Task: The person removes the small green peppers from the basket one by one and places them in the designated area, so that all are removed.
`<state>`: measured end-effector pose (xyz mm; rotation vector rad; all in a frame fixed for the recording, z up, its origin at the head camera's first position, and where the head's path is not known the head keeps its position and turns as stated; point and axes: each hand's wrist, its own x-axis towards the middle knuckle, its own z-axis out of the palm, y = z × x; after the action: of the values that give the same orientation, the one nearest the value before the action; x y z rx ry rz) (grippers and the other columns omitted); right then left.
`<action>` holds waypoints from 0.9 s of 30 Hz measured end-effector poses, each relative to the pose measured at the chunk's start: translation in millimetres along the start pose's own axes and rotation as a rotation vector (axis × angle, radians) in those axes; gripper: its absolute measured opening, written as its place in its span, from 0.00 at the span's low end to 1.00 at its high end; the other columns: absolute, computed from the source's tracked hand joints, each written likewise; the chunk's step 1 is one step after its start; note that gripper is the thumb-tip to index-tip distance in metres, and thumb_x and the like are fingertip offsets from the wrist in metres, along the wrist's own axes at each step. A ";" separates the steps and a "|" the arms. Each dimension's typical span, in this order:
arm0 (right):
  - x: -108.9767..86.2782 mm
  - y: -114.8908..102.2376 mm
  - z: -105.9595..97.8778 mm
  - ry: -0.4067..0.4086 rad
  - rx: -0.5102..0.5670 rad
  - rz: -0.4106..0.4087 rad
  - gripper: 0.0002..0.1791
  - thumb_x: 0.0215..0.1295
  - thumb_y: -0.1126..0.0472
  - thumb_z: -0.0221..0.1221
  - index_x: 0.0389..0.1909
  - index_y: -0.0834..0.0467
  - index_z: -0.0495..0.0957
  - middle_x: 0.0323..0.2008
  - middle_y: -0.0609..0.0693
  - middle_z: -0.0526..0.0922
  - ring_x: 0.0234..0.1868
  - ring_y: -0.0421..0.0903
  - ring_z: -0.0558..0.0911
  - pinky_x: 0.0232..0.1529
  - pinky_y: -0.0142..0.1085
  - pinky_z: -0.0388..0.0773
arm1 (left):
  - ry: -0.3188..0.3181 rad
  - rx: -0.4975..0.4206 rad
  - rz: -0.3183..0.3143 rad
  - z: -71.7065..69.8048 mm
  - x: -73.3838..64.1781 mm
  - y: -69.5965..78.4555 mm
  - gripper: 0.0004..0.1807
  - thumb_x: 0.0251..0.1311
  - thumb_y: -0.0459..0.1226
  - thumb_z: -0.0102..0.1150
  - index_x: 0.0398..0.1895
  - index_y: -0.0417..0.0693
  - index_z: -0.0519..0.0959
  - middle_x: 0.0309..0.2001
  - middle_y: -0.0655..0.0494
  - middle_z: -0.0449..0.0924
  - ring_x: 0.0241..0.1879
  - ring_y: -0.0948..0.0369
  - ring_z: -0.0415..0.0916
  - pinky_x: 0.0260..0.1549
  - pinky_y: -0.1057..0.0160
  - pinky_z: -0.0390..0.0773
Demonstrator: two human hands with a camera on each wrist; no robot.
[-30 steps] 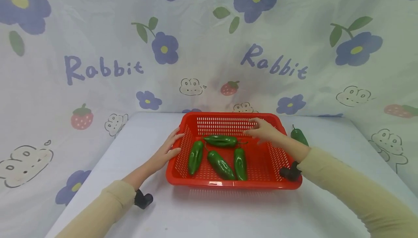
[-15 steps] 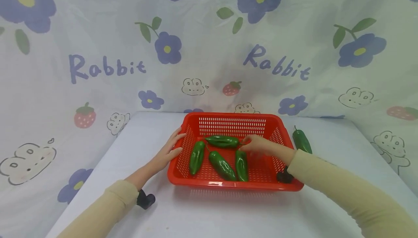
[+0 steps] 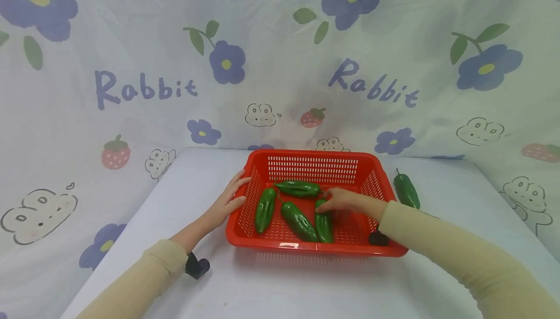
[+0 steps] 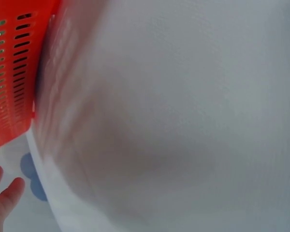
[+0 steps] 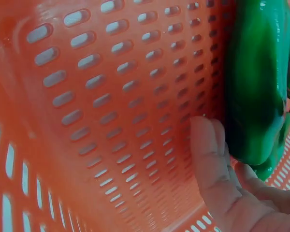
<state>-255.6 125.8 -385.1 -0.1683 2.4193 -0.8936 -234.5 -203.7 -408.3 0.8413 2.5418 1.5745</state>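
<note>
Right hand: lowered further, gripping green chili pepper by far end
Left hand: relaxed on red basket rim
Grip: centre before lifting

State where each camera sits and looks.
On the head, facing forward and down at the red basket; left hand and right hand show.
On the left wrist, facing the white tabletop beside the basket; fingertips show.
On the right wrist, facing into the basket at a green pepper; fingers show.
Head and right wrist share that pepper.
</note>
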 end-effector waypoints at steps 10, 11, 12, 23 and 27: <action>4.9 -1.5 8.8 -0.003 -0.053 -0.018 0.26 0.52 0.51 0.64 0.45 0.66 0.72 0.34 0.52 0.78 0.33 0.45 0.78 0.32 0.38 0.80 | 0.009 0.001 -0.008 0.9 0.9 -0.6 0.26 0.64 0.35 0.41 0.66 0.39 0.56 0.72 0.45 0.36 0.70 0.43 0.35 0.58 0.36 0.57; 4.8 -2.1 9.4 -0.001 -0.047 -0.013 0.26 0.52 0.51 0.64 0.45 0.66 0.72 0.34 0.52 0.78 0.33 0.45 0.78 0.32 0.38 0.80 | 0.010 0.002 -0.011 0.9 0.9 -0.6 0.26 0.63 0.35 0.41 0.65 0.39 0.56 0.72 0.44 0.36 0.69 0.42 0.35 0.58 0.36 0.57; 4.9 -2.5 9.6 -0.004 -0.036 -0.010 0.27 0.52 0.51 0.64 0.46 0.66 0.72 0.34 0.53 0.78 0.33 0.45 0.78 0.32 0.38 0.80 | 0.011 0.003 -0.015 0.9 0.7 -0.2 0.26 0.63 0.35 0.41 0.65 0.39 0.56 0.72 0.44 0.36 0.70 0.42 0.35 0.58 0.36 0.56; 7.1 3.3 2.8 0.019 0.103 -0.009 0.21 0.52 0.58 0.64 0.41 0.68 0.73 0.31 0.56 0.80 0.27 0.47 0.81 0.26 0.39 0.81 | 0.003 -0.014 -0.009 1.6 0.0 -2.7 0.26 0.64 0.35 0.41 0.66 0.39 0.56 0.72 0.45 0.36 0.70 0.43 0.35 0.57 0.37 0.58; 7.7 5.4 -5.4 0.042 0.152 0.004 0.22 0.52 0.59 0.64 0.42 0.68 0.70 0.33 0.58 0.79 0.30 0.49 0.82 0.29 0.41 0.82 | 0.007 -0.015 -0.017 1.2 -0.4 -1.2 0.26 0.64 0.35 0.41 0.66 0.39 0.56 0.72 0.46 0.35 0.70 0.43 0.35 0.56 0.38 0.60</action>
<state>-264.6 130.7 -388.5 -0.0883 2.3765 -1.0847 -234.4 -203.3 -410.0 0.8126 2.5319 1.5919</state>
